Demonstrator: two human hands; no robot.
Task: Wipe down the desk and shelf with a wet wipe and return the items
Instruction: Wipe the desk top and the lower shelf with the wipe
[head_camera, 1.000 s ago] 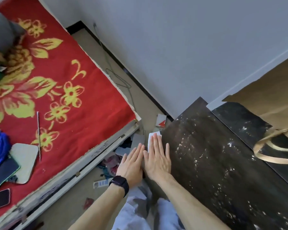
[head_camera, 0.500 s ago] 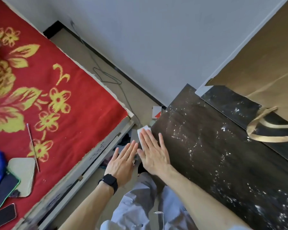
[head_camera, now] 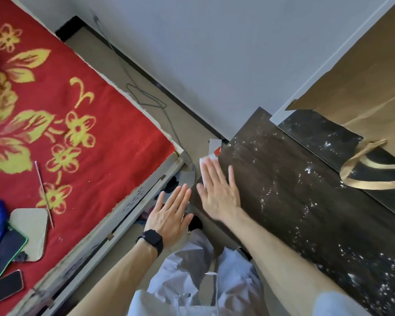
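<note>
The dark wood desk runs from the centre to the lower right, speckled with white dust and wet marks. At its left edge my right hand lies flat with straight fingers, pressing a white wet wipe whose corner shows beyond the fingertips. My left hand, with a black watch on the wrist, hovers flat and open just off the desk's edge, beside the right hand. A darker raised shelf surface lies behind the desk.
A brown paper bag with gold handles stands on the shelf at the right. A bed with a red floral blanket fills the left, holding a phone, a blue cloth and a thin stick. Clutter and a cable lie on the floor between.
My right hand has slid the wipe slightly forward along the desk's left edge. The left hand stays beside it. The camera has shifted, showing more of the paper bag.
</note>
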